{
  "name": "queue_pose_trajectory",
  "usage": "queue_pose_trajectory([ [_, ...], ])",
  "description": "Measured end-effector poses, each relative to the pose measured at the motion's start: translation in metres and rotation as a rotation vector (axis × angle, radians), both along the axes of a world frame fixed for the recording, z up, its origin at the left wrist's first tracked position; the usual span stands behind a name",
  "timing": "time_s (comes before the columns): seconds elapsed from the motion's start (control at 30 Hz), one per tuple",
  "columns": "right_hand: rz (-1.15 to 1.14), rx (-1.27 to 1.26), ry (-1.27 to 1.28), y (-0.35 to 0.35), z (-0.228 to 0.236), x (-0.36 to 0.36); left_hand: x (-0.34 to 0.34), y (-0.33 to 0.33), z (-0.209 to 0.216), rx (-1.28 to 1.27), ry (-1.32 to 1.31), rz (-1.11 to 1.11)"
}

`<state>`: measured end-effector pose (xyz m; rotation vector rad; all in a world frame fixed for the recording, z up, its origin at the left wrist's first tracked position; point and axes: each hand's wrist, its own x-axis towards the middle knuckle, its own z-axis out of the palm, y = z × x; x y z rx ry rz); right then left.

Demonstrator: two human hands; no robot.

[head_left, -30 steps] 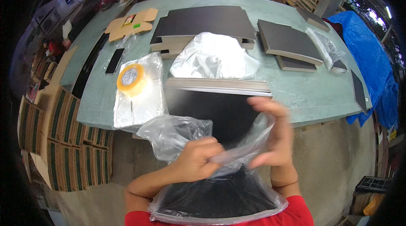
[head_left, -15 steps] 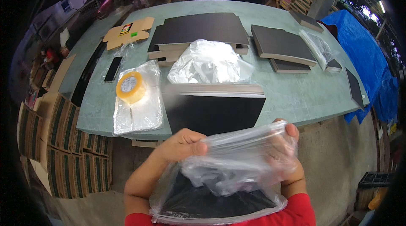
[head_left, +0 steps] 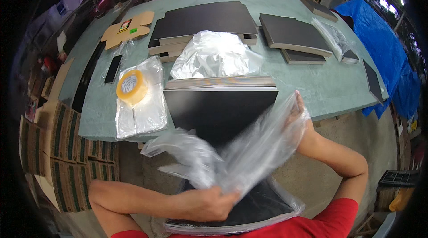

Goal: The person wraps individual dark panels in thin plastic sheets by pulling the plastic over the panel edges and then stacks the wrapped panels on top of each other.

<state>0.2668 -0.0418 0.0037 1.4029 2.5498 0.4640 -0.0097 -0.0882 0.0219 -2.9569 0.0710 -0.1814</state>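
Low in front of my body lies a black flat block (head_left: 263, 207) inside clear plastic. Above it the loose part of a clear plastic bag (head_left: 249, 149) is stretched slantwise between my hands. My left hand (head_left: 214, 204) is closed round its lower part, just over the block. Higher up at the table edge, my right hand (head_left: 301, 122) grips the bag's raised end, its fingers partly covered by the film. Loose plastic hangs out to the left. Just beyond, a stack of black-topped sheets or boards (head_left: 214, 113) sits at the table's near edge.
On the green table (head_left: 294, 86) are a crumpled clear bag pile (head_left: 214, 55), a yellow tape roll (head_left: 131, 87) on flat plastic bags (head_left: 147, 117), a phone (head_left: 113, 69), a cardboard piece (head_left: 127, 28) and dark blocks (head_left: 294, 35). Cartons (head_left: 71, 171) stand at left; a blue tarp (head_left: 379, 51) hangs right.
My left hand has come down toward my body and my right hand has risen, pulling the plastic into a long slanting stretch. The view has shifted slightly.
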Motion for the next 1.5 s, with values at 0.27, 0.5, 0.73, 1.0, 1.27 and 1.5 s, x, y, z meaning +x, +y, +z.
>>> queue_pose_trajectory([
  [0.27,0.040,-0.498,-0.135,-0.028,0.034,-0.034,-0.048,0.065,-0.048,-0.238,0.451,0.787],
  [0.5,-0.398,0.159,1.120,-0.003,0.019,-0.014,-0.087,0.068,0.001,-1.166,-0.759,1.193],
  [0.73,-0.174,0.421,0.784,0.021,0.009,-0.039,-0.072,0.117,-0.028,-0.179,-0.784,1.127],
  [1.0,-0.151,-0.170,1.364,-0.018,0.003,0.012,-0.081,0.083,-0.003,-0.314,-0.689,0.889],
  [1.27,-0.465,-1.514,1.925,-0.031,-0.111,0.026,-0.135,0.053,-0.123,-2.250,-0.549,0.807],
  [1.5,-1.286,-0.529,1.342,-0.042,-0.325,-0.017,-0.118,0.036,-0.298,-2.134,-0.582,1.429],
])
